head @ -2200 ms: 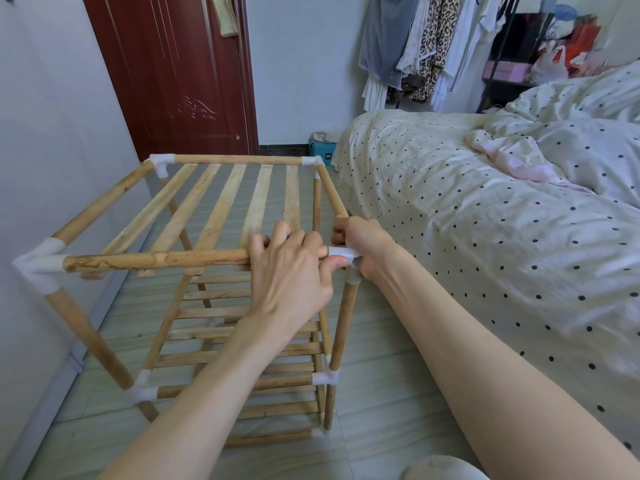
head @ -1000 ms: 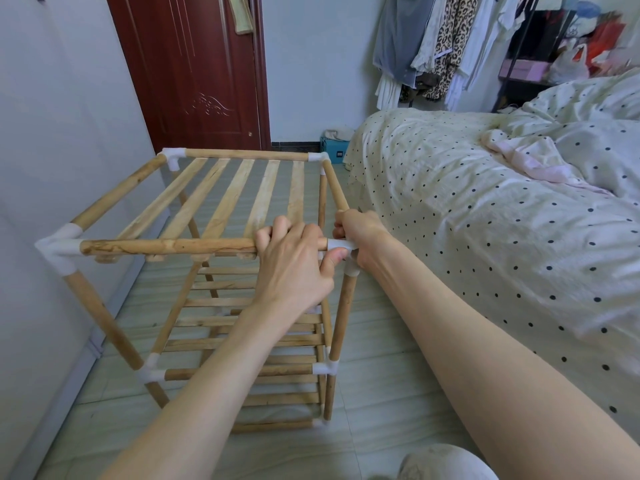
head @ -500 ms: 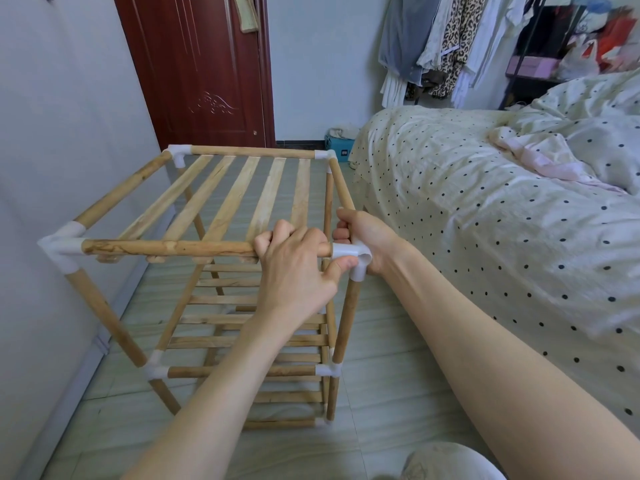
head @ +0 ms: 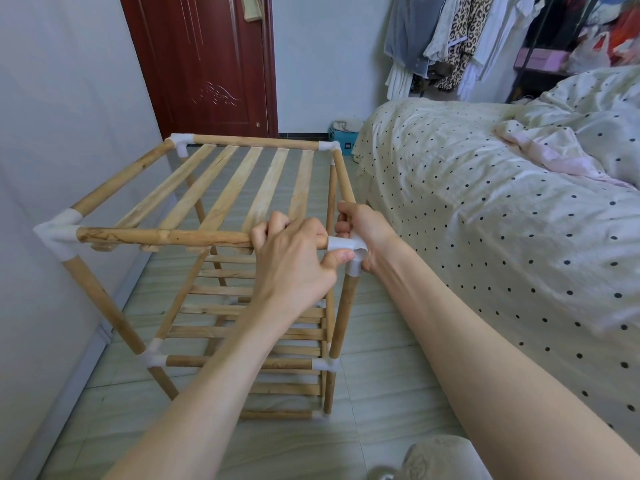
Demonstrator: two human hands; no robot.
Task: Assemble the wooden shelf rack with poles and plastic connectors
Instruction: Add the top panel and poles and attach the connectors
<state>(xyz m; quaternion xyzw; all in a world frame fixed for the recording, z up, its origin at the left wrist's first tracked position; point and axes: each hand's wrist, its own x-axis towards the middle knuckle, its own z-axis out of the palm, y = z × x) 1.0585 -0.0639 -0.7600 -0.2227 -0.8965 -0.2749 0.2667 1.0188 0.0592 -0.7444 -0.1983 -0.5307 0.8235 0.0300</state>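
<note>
Our left hand [head: 292,261] curls its grip round the front pole [head: 166,236]; our right hand [head: 367,230] clasps the white corner connector [head: 348,247] of the rack [head: 242,188], which stands on the floor [head: 381,393] beside the bed [head: 485,202].

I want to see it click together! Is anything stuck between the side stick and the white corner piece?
Nothing visible blocks it. The right hand holds the side pole just behind the white corner connector; the left hand grips the front pole.
</note>
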